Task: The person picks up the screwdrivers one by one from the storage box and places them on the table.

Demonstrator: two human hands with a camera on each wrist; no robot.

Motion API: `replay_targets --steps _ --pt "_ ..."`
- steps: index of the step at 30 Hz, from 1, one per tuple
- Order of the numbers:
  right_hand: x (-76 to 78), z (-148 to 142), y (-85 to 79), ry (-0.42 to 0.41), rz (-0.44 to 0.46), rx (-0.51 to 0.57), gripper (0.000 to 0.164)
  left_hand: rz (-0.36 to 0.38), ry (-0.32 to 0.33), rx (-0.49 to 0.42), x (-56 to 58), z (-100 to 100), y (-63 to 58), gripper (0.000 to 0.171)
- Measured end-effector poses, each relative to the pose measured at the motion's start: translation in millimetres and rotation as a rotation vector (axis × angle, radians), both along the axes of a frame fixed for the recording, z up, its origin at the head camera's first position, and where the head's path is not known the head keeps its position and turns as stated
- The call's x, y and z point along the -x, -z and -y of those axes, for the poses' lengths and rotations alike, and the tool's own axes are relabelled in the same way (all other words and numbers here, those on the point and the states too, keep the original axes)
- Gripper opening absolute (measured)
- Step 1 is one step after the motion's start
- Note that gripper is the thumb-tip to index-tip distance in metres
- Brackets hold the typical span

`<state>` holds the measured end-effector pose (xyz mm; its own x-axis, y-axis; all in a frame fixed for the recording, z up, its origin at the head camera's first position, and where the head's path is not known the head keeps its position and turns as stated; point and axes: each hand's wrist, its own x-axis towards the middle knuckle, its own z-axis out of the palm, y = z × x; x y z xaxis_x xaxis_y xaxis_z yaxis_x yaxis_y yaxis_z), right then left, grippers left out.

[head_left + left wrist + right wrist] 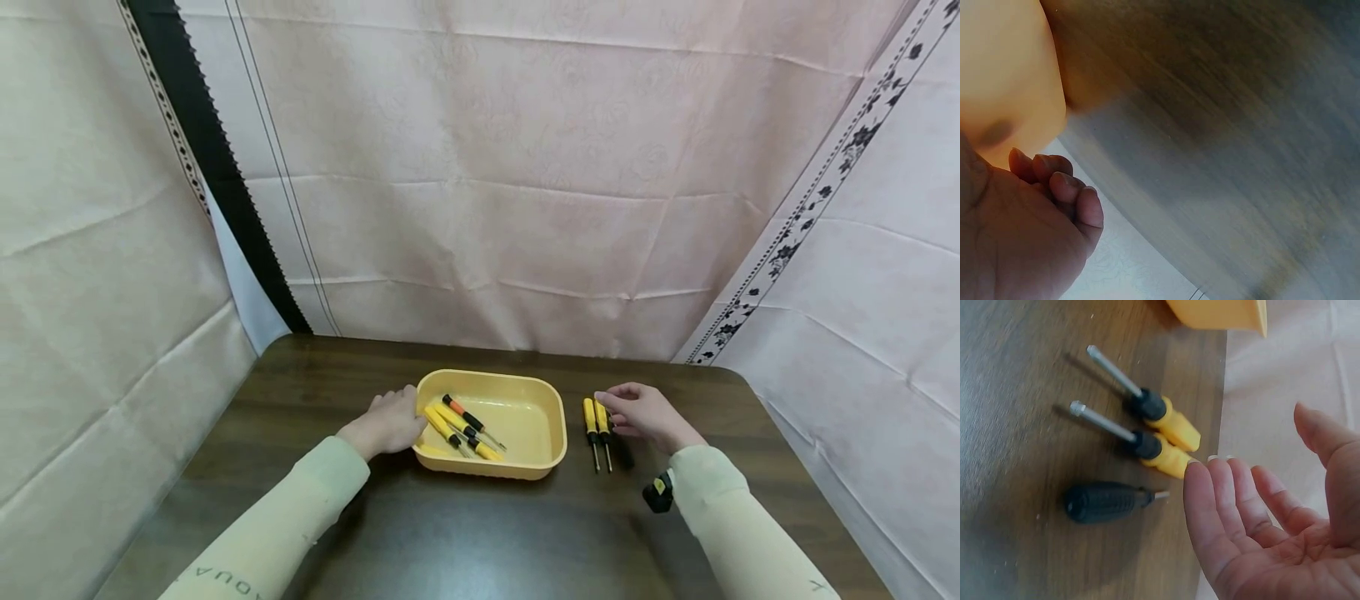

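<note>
A yellow plastic tray (pixel 528 417) holds several screwdrivers (pixel 444 425) with yellow-and-black handles and one orange-and-black one. My left hand (pixel 392 419) grips the tray's left rim; its curled fingers (pixel 1088 209) lie against the tray wall (pixel 1010 75), and the thumb is hidden. To the right of the tray, two yellow-and-black screwdrivers (pixel 1169 425) lie side by side on the table. Close by lies a short black-handled screwdriver (pixel 1110 501). Over the handle ends of these, my right hand (pixel 641 414) hovers with fingers extended and thumb apart, holding nothing.
The dark wooden table (pixel 480 542) has rounded far corners. Pale cloth (pixel 525 208) hangs behind it and at both sides. A small black device (pixel 658 493) sits at the right wrist.
</note>
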<state>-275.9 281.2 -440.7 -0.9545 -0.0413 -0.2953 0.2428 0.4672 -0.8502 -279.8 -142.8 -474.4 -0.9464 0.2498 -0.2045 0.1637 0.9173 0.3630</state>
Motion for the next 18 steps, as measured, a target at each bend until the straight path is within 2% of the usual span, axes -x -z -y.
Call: replay_targets --steps 6,15,18 --pt "1.9 13.7 -4.5 -0.007 -0.021 0.036 0.073 -0.002 -0.006 -0.009 -0.3 -0.5 1.1 0.054" --pt "6.2 50.6 -10.9 -0.031 -0.061 0.114 0.07 0.007 -0.02 -0.008 -0.6 0.4 0.7 0.055" --pt "6.5 62.5 -11.3 -0.051 -0.077 0.088 0.068 0.006 -0.018 -0.009 -1.6 -0.5 1.1 0.055"
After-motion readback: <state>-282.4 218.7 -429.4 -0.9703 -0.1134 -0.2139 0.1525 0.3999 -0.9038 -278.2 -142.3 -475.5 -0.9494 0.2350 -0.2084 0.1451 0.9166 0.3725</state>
